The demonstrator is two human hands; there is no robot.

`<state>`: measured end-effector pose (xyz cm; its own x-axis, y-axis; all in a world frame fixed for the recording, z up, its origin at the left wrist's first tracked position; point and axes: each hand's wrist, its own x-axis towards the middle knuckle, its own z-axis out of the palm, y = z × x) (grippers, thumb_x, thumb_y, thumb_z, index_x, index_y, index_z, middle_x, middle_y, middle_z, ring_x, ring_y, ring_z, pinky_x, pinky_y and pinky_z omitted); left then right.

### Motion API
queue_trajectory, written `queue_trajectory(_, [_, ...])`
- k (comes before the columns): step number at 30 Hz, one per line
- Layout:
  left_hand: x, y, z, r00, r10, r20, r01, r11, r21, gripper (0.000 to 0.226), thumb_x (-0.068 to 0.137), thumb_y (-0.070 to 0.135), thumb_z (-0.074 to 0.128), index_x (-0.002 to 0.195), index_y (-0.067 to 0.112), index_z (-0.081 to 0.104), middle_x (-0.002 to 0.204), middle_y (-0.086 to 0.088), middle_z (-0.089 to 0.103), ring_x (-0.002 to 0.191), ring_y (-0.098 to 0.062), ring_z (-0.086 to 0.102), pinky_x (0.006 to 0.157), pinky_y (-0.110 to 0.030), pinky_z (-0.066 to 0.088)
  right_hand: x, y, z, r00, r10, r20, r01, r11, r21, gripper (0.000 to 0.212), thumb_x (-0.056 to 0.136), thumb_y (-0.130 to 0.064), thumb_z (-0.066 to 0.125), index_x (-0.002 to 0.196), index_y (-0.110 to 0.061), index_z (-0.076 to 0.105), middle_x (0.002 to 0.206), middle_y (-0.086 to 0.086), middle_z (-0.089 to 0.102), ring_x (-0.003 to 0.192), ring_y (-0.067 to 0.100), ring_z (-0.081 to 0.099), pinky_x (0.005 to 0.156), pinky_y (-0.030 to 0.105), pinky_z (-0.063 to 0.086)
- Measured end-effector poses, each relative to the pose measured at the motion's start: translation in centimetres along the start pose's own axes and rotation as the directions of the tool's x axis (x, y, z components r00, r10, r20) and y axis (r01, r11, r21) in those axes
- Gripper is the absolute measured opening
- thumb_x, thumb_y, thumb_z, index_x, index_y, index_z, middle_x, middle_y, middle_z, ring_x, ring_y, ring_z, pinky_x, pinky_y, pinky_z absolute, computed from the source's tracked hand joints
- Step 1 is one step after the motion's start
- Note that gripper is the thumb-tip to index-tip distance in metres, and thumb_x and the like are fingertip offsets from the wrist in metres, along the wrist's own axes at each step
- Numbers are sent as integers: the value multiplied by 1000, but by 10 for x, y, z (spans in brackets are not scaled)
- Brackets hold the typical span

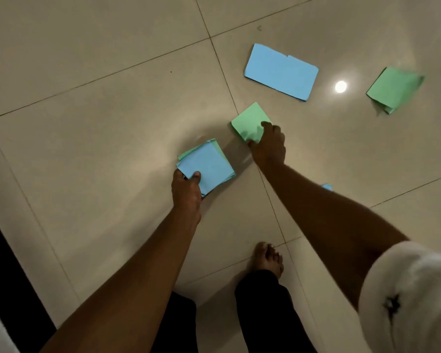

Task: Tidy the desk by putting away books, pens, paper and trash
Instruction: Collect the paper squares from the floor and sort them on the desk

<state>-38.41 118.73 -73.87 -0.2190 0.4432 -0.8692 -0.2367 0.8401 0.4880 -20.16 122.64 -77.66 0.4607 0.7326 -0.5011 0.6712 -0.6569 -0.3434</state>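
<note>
Holding, left hand (186, 186): thumb on top, fingers curled under a stack of papers (206, 165). The stack is square, with a blue sheet uppermost and green edges showing, just above the floor.
Right hand (267, 146): pinches the near edge of a green paper (250, 122), square and smooth, one corner pointing away from the person.
Blue sheet (281, 71): oblong, creased across the middle, flat on the floor, long axis upper left to lower right.
Green folded paper (393, 89): far right, blurred.
Floor (112, 123): glossy pale tiles, thin dark joints.

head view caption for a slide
Left hand holds a blue-and-green paper stack; right hand pinches a green paper.
</note>
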Motion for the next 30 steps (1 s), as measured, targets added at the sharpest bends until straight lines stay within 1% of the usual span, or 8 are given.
queue_trajectory(6, [31, -5, -6, 997, 32, 64, -35, 998, 56, 38, 93, 3, 52, 129, 15, 48, 118, -3, 59, 104, -22, 59, 76, -37, 54, 50, 2, 10, 1000, 17, -11, -20, 960, -278, 70, 78, -41, 71, 131, -10, 37, 129, 12, 43, 119, 31, 42, 88, 42, 40])
queue_trajectory(10, [37, -8, -11, 996, 18, 88, -23, 998, 60, 35, 92, 3, 54, 125, 13, 49, 110, -1, 61, 99, -21, 60, 74, -34, 53, 50, 10, 18, 990, 135, -43, -142, 957, -253, 80, 70, -44, 78, 131, -14, 37, 127, 13, 45, 119, 31, 42, 90, 43, 37])
queue_trajectory(12, [34, -8, -13, 996, 14, 93, -20, 998, 65, 37, 91, 3, 55, 127, 12, 49, 113, -2, 60, 98, -22, 61, 73, -34, 53, 48, 17, 16, 991, 132, -33, -136, 960, -247, 65, 75, -40, 74, 126, -13, 44, 124, 13, 51, 118, 32, 45, 90, 42, 38])
queue_trajectory(16, [16, -4, -17, 996, -3, 87, 2, 1000, 14, 34, 91, 4, 56, 123, 12, 51, 113, -4, 62, 96, -22, 62, 74, -35, 53, 15, 23, 1, 995, 97, -6, -93, 968, 235, 23, 88, -23, 61, 103, -6, 62, 104, 14, 65, 97, 30, 59, 75, 31, 42])
queue_trajectory(19, [-8, 0, -21, 993, 7, 116, -5, 1000, -12, 30, 91, 5, 57, 119, 15, 53, 112, -3, 62, 94, -21, 63, 68, -33, 53, -34, 18, -40, 989, 135, 62, -143, 747, 649, 8, 92, -18, 57, 98, -13, 60, 90, 4, 63, 86, 24, 63, 67, 33, 52])
queue_trajectory(21, [-24, 1, -23, 987, 14, 160, -9, 999, -33, 27, 91, 6, 58, 115, 18, 54, 111, -3, 63, 94, -21, 63, 67, -33, 54, -67, 13, -67, 985, 60, 162, -164, 618, 769, 3, 92, -15, 57, 93, -17, 59, 83, -1, 62, 73, 13, 62, 59, 24, 50])
queue_trajectory(25, [-59, 1, -17, 955, 13, 297, -5, 1000, -27, 22, 92, 10, 56, 110, 22, 58, 105, -3, 66, 90, -19, 65, 67, -31, 57, -113, 7, -87, 973, -55, 226, -110, 744, 659, 6, 86, -15, 65, 91, -16, 61, 78, 1, 66, 57, 5, 61, 52, 17, 46])
queue_trajectory(30, [-91, -5, -1, 929, -15, 369, 40, 997, -62, 26, 96, 17, 50, 122, 20, 54, 107, 0, 66, 95, -18, 64, 70, -31, 59, -136, 17, -88, 999, -29, 43, 10, 919, 393, 18, 85, -25, 66, 100, -14, 65, 89, -4, 62, 77, 15, 58, 66, 25, 41])
